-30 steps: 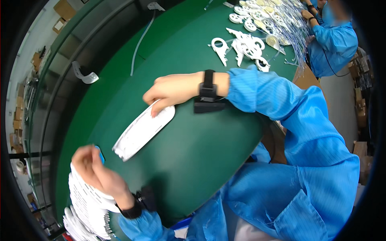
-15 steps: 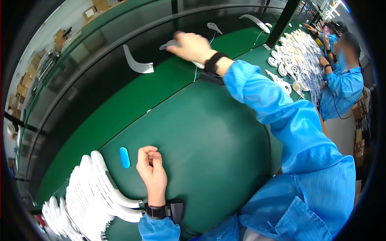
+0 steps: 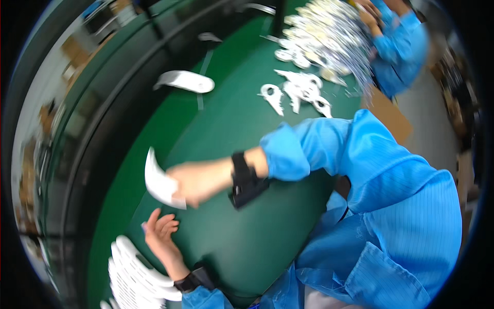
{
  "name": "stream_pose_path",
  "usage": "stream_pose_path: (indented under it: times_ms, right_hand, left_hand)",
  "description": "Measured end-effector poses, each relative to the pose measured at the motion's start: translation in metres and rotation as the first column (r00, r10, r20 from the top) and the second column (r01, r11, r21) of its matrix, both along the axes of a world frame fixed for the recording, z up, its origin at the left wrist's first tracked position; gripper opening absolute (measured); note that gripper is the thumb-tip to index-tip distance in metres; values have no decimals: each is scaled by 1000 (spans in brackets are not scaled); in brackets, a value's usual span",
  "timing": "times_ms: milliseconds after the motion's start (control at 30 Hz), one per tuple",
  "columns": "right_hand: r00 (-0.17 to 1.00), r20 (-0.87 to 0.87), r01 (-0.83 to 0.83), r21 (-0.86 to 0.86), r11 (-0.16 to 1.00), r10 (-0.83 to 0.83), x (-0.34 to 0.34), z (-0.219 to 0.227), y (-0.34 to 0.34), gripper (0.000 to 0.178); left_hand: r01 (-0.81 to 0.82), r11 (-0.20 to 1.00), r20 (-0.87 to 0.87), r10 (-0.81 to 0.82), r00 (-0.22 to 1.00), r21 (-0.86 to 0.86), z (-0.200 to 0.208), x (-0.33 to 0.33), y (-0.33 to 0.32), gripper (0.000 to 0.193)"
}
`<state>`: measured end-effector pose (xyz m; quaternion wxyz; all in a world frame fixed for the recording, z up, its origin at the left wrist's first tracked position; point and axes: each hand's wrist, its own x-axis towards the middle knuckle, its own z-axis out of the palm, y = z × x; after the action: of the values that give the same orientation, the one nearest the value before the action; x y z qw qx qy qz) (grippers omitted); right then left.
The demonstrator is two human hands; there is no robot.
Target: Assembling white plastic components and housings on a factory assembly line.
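A curved white plastic shell [image 3: 159, 180], tapering to a point at its far end, is gripped near its wider end by my right hand [image 3: 193, 181]. That hand is blurred and holds the shell above the green worktop, just beyond my left hand. My left hand [image 3: 163, 236] is open, its fingers apart and slightly curled. A small blue-violet edge [image 3: 144, 227] shows beside its fingers; whether the hand touches it I cannot tell. Close to my left wrist lies a stack of curved white slotted shells [image 3: 135, 275].
Another white shell [image 3: 186, 81] and a small white part [image 3: 209, 37] lie on the green strip [image 3: 149, 149] at the far side. White ring-ended parts [image 3: 306, 88] and a large heap of cabled parts [image 3: 324, 36] are at the far right, where a person in blue [image 3: 399, 51] works.
My right hand has come back from the far strip and now holds a curved white shell. The fingers of my left hand have spread. The whole view has swung to the right.
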<state>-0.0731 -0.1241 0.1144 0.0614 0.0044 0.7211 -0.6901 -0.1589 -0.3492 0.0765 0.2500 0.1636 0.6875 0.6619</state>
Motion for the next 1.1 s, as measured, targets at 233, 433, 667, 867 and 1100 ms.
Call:
stream_pose_path:
  times_ms: [233,433,667,867,1100]
  right_hand:
    - [984,-112,-105,261,960,138,75,-28,-73,29]
    - [912,-335,411,727,551,-238,123,15,95,26]
    - [692,26,91,988,122,-722,187,21,245,41]
    - [643,128,313,856,412,-755,194,22,264,28]
    - [672,8,526,699,485,-740,181,15,283,24]
  left_hand:
    - [213,975,161,-200,967,-70,15,25,48,51]
    - [295,938,-315,-340,886,-181,50,37,29,55]
    - [-210,627,-570,-453,686,-751,50,60,30,30]
    - [-164,849,-717,-303,628,-503,27,59,26,23]
    - [-149,865,-707,-280,649,-479,26,57,20,22]
